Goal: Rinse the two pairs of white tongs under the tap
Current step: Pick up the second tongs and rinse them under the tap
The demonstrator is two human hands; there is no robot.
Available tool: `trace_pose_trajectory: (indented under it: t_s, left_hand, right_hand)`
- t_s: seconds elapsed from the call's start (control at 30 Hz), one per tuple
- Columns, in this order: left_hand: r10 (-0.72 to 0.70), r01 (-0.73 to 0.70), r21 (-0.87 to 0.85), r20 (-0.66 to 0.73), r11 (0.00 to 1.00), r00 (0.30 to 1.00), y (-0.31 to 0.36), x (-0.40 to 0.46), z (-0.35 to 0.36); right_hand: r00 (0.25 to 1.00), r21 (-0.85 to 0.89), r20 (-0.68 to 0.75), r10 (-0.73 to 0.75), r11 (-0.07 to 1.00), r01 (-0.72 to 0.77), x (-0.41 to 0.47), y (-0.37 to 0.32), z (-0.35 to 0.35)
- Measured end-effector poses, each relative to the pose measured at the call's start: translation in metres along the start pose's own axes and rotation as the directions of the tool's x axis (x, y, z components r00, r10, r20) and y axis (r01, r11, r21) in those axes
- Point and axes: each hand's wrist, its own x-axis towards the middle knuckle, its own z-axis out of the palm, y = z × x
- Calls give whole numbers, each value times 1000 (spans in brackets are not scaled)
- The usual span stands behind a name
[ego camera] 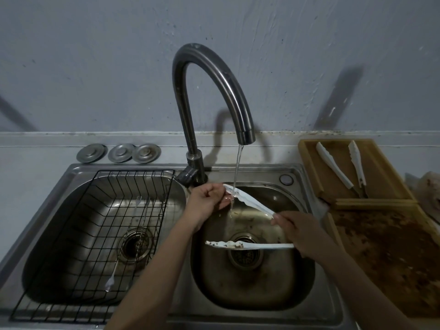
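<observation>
One pair of white tongs (252, 201) is spread wide over the right sink basin (250, 294). My right hand (302, 234) grips its hinge end. Its upper arm reaches up-left into the running stream from the dark curved tap (214, 75), and my left hand (209, 201) pinches that arm's tip under the water. The lower arm (250, 245) points left above the drain and carries brown crumbs. A second pair of white tongs (340, 167) lies in the upper wooden tray (307, 163) on the right counter.
A black wire rack (78, 234) sits in the left basin with thin metal skewers (133, 234) on it. Three round metal drain lids (119, 152) lie behind the sink. A crumb-covered wooden tray (390, 258) lies at the right, beside a knife (321, 206).
</observation>
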Motion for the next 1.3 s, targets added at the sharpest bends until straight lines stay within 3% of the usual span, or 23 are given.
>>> trace_pose_trajectory:
  t_s: [0.07,0.17,0.23,0.3,0.37,0.47,0.6,0.8,1.0,1.17,1.3]
  left_hand:
    - [49,-63,144,100,988,994,2,-2,-2]
    - [92,-182,457,212,870,973,2,-3,-5]
    - [131,-216,488,201,846,971,0,-2,-3]
    - [151,-182,412,108,893,983,-3,0,0]
    - [130,-121,320,-7,940,992,-7,3,4]
    - [-13,41,194,-145,980,989,-17,4,10]
    - [-150,166,120,-133,979,980,-28,2,15]
    - [-254,293,260,-170,920,952,-39,7,18]
    - [-175,259,444,-222,857,959,-48,8,15]
    - [-361,361,269,-51,893,931,-47,3,15]
    - [-361,379,284,-113,881,925,-46,6,18]
  right_hand:
    - [1000,15,16,-25,1000,24,-2,5,-5]
    - [991,19,127,-39,999,37,-3,6,-6]
    - [981,101,196,-4,995,-16,-2,7,-2]
    - [954,265,285,89,950,-168,-2,9,2]
    - [876,474,450,176,784,-400,-1,11,7]
    - [721,627,683,119,412,-661,-3,14,18]
    - [660,635,749,61,222,-740,-8,20,33]
    - [660,609,746,84,315,-728,-16,25,34]
    - [617,596,786,44,214,-774,-22,27,31]
    - [605,574,790,95,230,-786,-24,27,29]
    - [606,565,785,127,253,-785,-24,24,33]
